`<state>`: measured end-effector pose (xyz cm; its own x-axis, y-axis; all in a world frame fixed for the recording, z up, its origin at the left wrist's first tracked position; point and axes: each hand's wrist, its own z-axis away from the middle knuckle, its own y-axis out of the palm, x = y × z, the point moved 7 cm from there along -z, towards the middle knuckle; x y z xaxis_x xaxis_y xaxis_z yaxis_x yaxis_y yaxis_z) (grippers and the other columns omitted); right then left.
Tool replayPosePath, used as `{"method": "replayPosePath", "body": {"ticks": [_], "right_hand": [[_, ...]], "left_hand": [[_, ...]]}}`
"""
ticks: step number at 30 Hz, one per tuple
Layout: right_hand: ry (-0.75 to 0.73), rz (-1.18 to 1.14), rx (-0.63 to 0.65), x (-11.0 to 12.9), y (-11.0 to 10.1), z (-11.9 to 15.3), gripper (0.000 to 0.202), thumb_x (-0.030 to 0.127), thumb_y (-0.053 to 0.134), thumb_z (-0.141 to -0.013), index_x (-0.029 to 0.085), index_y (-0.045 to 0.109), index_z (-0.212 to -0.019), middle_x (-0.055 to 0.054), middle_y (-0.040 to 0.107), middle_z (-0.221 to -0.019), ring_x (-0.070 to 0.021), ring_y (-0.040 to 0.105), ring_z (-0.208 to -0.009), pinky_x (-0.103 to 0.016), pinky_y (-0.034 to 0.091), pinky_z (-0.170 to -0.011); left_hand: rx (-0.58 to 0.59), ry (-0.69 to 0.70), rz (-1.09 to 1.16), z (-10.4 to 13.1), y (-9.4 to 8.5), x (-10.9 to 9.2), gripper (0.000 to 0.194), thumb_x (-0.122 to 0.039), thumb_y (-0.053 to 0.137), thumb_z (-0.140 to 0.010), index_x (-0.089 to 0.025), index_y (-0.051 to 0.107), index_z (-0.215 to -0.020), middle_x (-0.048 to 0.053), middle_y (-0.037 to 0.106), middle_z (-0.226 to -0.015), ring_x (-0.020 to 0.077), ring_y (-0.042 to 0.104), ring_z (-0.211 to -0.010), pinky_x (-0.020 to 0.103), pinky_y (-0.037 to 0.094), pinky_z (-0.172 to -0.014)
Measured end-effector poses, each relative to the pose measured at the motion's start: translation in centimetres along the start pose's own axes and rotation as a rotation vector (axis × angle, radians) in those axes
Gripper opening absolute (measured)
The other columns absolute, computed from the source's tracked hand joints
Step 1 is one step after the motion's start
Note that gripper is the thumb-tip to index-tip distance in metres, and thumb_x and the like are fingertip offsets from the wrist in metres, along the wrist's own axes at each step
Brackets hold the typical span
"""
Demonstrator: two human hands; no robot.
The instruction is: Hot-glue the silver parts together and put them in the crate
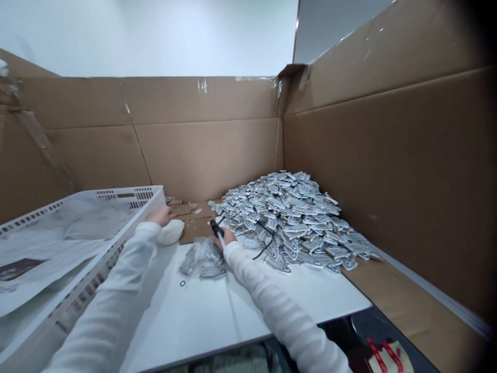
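Note:
My right hand [225, 237] is closed around a slim tool with a black handle [216, 227] and a pale shaft; its working end is hard to make out. Just in front of that hand, clear plastic bags [202, 254] and a flat grey-white part [213, 272] lie on the white tabletop [186, 321]. To its right rises a large heap of similar flat parts [287, 207]. My left hand [161, 214] is beside the rim of the white basket, just above a round white object [171, 232]. Its fingers are blurred, so their grip is unclear.
The white plastic basket [155, 196], lined with clear film and printed paper, fills the left side. Cardboard walls [209, 150] enclose the back and sides. A small black ring [182, 283] lies on the table. A black cord [267, 247] crosses the heap's front.

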<state>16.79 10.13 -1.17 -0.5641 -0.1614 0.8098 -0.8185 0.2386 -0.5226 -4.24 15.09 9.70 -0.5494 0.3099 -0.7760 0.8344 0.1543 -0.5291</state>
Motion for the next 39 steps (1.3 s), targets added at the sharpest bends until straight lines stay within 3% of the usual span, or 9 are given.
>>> {"method": "replayPosePath", "body": {"ticks": [3,7,13,18,24,29,33,36,39], "right_hand": [[-0.026,-0.113,-0.015,0.1,0.0,0.0,0.009,0.025,0.060,-0.059,0.017,0.059,-0.064,0.000,0.058,-0.060,-0.0157,0.054,-0.060,-0.025,0.041,-0.059],[-0.048,-0.184,0.028,0.3,0.2,0.4,0.009,0.024,0.058,-0.059,0.016,0.060,-0.063,0.001,0.056,-0.058,-0.0139,0.052,-0.058,-0.024,0.040,-0.059],[-0.073,-0.269,0.061,1.2,-0.3,1.0,0.013,0.025,0.057,-0.060,0.015,0.061,-0.066,0.001,0.057,-0.060,-0.0152,0.053,-0.062,-0.026,0.040,-0.060],[-0.070,-0.261,0.032,1.8,-0.5,1.2,0.012,0.026,0.056,-0.059,0.016,0.060,-0.063,0.000,0.057,-0.059,-0.0162,0.053,-0.063,-0.028,0.042,-0.063],[-0.058,-0.286,0.020,1.8,-0.6,1.4,0.014,0.026,0.055,-0.059,0.015,0.060,-0.068,-0.002,0.060,-0.065,-0.0170,0.055,-0.067,-0.029,0.042,-0.070],[-0.078,-0.280,0.013,1.7,-0.5,1.3,0.012,0.025,0.054,-0.060,0.016,0.059,-0.066,-0.001,0.059,-0.063,-0.0170,0.054,-0.065,-0.030,0.042,-0.069],[-0.066,-0.252,-0.014,1.5,-0.5,1.2,0.011,0.025,0.055,-0.059,0.016,0.058,-0.064,-0.002,0.059,-0.062,-0.0172,0.054,-0.065,-0.031,0.042,-0.068],[-0.109,-0.316,-0.025,2.1,-0.6,1.5,0.015,0.029,0.057,-0.060,0.015,0.058,-0.066,-0.002,0.059,-0.064,-0.0165,0.054,-0.064,-0.031,0.043,-0.068],[-0.213,-0.420,-0.022,3.2,-0.9,2.0,0.026,0.038,0.059,-0.062,0.014,0.059,-0.072,-0.002,0.059,-0.067,-0.0151,0.053,-0.063,-0.030,0.044,-0.067]], "left_hand": [[-0.051,-0.131,-0.143,2.8,-2.4,5.7,0.027,-0.020,0.069,-0.057,-0.016,0.048,-0.042,-0.001,0.044,-0.041,0.0157,0.054,-0.059,0.021,0.039,-0.060],[-0.091,-0.147,-0.209,4.1,-1.8,7.7,0.021,-0.015,0.072,-0.049,-0.017,0.052,-0.045,0.002,0.052,-0.053,0.0219,0.055,-0.072,0.028,0.039,-0.070],[-0.141,-0.083,-0.110,4.6,-2.5,7.2,0.009,-0.010,0.063,-0.054,-0.018,0.061,-0.056,0.004,0.057,-0.060,0.0212,0.053,-0.071,0.031,0.037,-0.078],[-0.222,-0.088,-0.139,5.2,-3.3,7.3,0.018,-0.009,0.057,-0.057,-0.020,0.062,-0.072,0.001,0.055,-0.058,0.0186,0.053,-0.063,0.030,0.038,-0.074],[-0.150,-0.127,-0.220,5.1,-2.2,8.1,0.010,-0.011,0.063,-0.055,-0.018,0.057,-0.056,0.002,0.052,-0.053,0.0210,0.053,-0.064,0.031,0.038,-0.072],[-0.185,-0.114,-0.280,5.5,-2.3,7.5,0.007,-0.014,0.060,-0.061,-0.020,0.057,-0.064,0.003,0.056,-0.059,0.0220,0.054,-0.071,0.031,0.037,-0.074],[-0.228,-0.045,-0.346,5.9,-2.4,6.2,0.006,-0.019,0.058,-0.067,-0.020,0.055,-0.062,0.006,0.058,-0.067,0.0250,0.053,-0.080,0.033,0.036,-0.077],[-0.292,0.084,-0.320,6.4,-1.5,3.8,0.007,-0.021,0.060,-0.066,-0.020,0.056,-0.060,0.008,0.058,-0.081,0.0258,0.049,-0.092,0.031,0.034,-0.081],[-0.128,0.136,-0.142,6.9,1.9,1.3,0.008,-0.027,0.062,-0.065,-0.020,0.060,-0.063,0.005,0.059,-0.074,0.0206,0.051,-0.078,0.027,0.037,-0.072]]}}
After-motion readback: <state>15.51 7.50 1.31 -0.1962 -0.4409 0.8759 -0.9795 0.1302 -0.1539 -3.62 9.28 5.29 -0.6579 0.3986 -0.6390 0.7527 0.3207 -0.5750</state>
